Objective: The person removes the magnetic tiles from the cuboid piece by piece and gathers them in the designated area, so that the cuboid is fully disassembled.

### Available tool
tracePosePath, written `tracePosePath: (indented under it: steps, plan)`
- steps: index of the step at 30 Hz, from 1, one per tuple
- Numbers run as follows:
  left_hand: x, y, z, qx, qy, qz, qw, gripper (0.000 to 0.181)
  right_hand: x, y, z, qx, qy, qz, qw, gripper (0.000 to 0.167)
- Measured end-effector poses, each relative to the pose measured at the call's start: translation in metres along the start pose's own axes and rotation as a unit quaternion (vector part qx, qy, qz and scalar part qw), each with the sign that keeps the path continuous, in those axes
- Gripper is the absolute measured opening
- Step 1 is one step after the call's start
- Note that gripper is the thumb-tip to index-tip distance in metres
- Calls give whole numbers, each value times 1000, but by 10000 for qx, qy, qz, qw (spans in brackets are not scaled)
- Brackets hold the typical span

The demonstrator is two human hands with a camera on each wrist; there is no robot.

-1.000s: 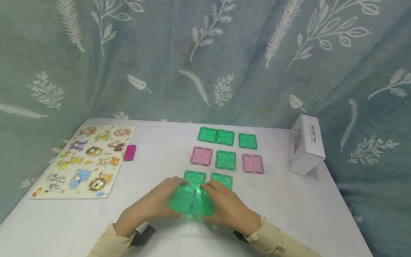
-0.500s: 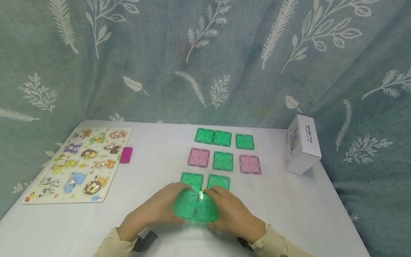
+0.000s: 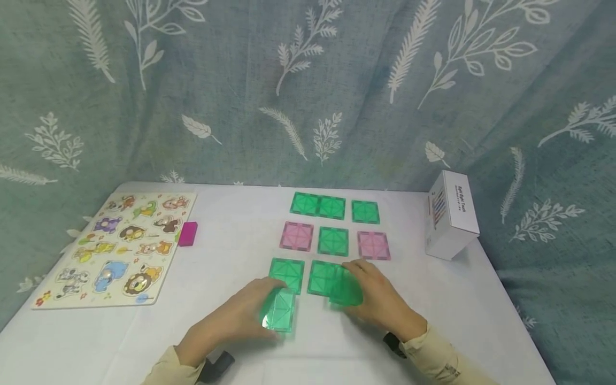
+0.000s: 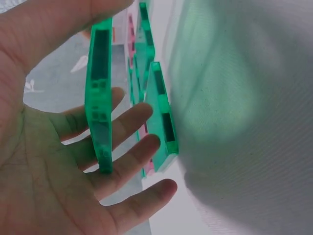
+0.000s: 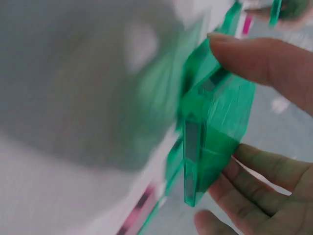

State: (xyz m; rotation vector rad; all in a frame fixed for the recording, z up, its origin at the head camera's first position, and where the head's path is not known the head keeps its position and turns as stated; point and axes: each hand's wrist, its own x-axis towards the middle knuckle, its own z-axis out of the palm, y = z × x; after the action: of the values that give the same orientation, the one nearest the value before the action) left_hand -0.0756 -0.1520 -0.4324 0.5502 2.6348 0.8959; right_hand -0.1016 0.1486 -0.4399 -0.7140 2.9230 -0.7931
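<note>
Between the thumb and fingers of my left hand [image 3: 238, 315] is a translucent green magnetic tile [image 3: 282, 310], held tilted above the table; the left wrist view shows this tile [image 4: 99, 93] nearly edge-on. My right hand [image 3: 385, 299] grips a second green magnetic tile [image 3: 348, 289], and its thumb [image 5: 264, 58] lies along the tile's edge in the right wrist view. That tile overlaps a flat green tile [image 3: 320, 277] in the head view. Left of it lies another flat green tile [image 3: 286, 270], just beyond my left hand.
Farther back, a green tile [image 3: 333, 241] lies between a left pink tile [image 3: 296, 236] and a right pink tile [image 3: 373, 245]. Green tiles [image 3: 305, 203] form the back row. An animal puzzle board [image 3: 115, 246] and magenta block [image 3: 188, 233] are left; a white box [image 3: 452, 214] stands right.
My hands held the two green tiles side by side, edges together. Now the tiles are apart, and my right hand has moved right and slightly away with its tile.
</note>
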Motion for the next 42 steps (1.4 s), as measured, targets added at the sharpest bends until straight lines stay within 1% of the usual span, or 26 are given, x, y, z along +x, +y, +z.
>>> tracePosePath:
  steps: [3, 6, 7, 10, 13, 18, 24, 27, 34, 38, 42]
  plan:
    - [0, -1, 1, 185, 14, 95, 9998, 88, 1, 18, -9, 160, -157, 420, 9989, 90]
    - [0, -2, 4, 450, 6, 189, 9988, 87, 4, 34, -15, 256, -311, 611, 9973, 91]
    - [0, -2, 5, 531, 14, 219, 9983, 88, 4, 38, -17, 274, -384, 604, 9971, 91]
    - [0, -3, 11, 759, 63, 305, 9966, 90, 5, 49, -20, 318, -707, 424, 9961, 90]
    - [-1, -1, 17, 984, 103, 480, 9939, 91, 6, 56, -23, 362, -1019, 229, 9939, 90]
    - [-3, 1, 24, 1359, 97, 664, 9884, 93, 9, 60, -27, 341, -1254, 150, 9914, 89]
    - [-4, 1, 31, 1341, 155, 656, 9887, 96, 12, 65, -26, 562, -1394, 201, 9884, 86]
    - [-4, 0, 35, 1302, 206, 639, 9892, 95, 10, 69, -25, 604, -1408, 113, 9881, 86]
    - [-2, 0, 38, 1194, 118, 543, 9913, 96, 5, 80, -20, 767, -1336, -20, 9881, 84]
    - [-4, 1, 40, 1289, 124, 581, 9899, 98, 5, 80, -18, 792, -1323, -55, 9880, 84]
    - [-4, 3, 41, 1404, 179, 632, 9879, 98, 6, 79, -21, 703, -1281, -83, 9892, 84]
